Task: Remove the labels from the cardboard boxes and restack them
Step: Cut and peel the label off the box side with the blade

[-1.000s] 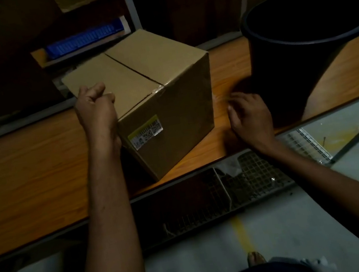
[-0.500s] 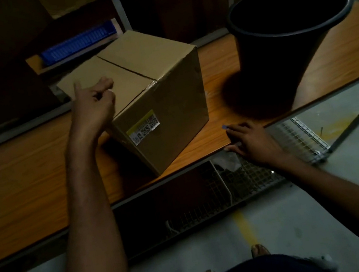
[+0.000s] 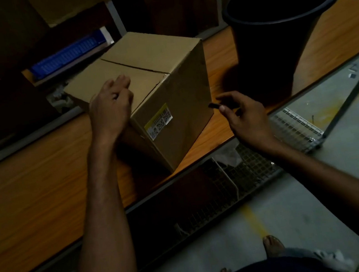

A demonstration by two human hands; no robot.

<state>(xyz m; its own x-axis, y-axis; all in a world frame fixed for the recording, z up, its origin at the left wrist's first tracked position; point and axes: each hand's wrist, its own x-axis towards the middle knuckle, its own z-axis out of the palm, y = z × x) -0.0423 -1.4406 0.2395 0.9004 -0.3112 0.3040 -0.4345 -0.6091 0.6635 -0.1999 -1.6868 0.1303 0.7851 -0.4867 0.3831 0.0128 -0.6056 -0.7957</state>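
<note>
- A closed cardboard box stands on the wooden desk, about in the middle and close to the near edge, with one corner turned toward the person. Its top flaps meet in a seam with clear tape, so the contents are hidden.
- A black bucket stands at the right end of the desk, apart from the box. Its inside is too dark to see any contents.
- A wire basket hangs below the near edge of the desk. It has a divider, and something pale and crumpled lies in it.
- The label is stuck on the near side face of the box, at its upper left corner. It is white with a yellow band and carries barcodes and square codes. The writing is too small to read.
- The left hand rests on the box top at its near left edge, with the fingers curled in.
- The right hand is just beside the right vertical edge of the box. It pinches a small dark object, and I cannot tell what this is.
</note>
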